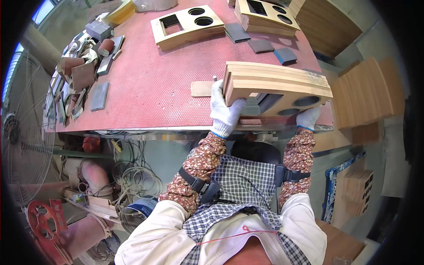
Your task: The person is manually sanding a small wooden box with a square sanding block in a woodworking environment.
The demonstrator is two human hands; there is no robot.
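Note:
Between my two gloved hands is a stack of several wooden panels (276, 83), tilted on edge at the near right of the table. Each panel has one rectangular cutout and two round holes. My left hand (225, 110) grips the stack's left end, the thumb along its near face. At the lower right corner, my right hand (308, 117) holds the other end, its fingers partly hidden behind the wood. Both hands wear white knit gloves. A small flat wooden piece (201, 88) lies just left of the stack.
The red textured table (150, 84) carries another panel stack (187, 26) and one at the far right (267, 20). Grey sanding blocks (261, 46) lie between. Sandpaper rolls and scraps (83, 76) crowd the left edge. A large fan (26, 128) stands left; wooden panels (366, 95) stand right.

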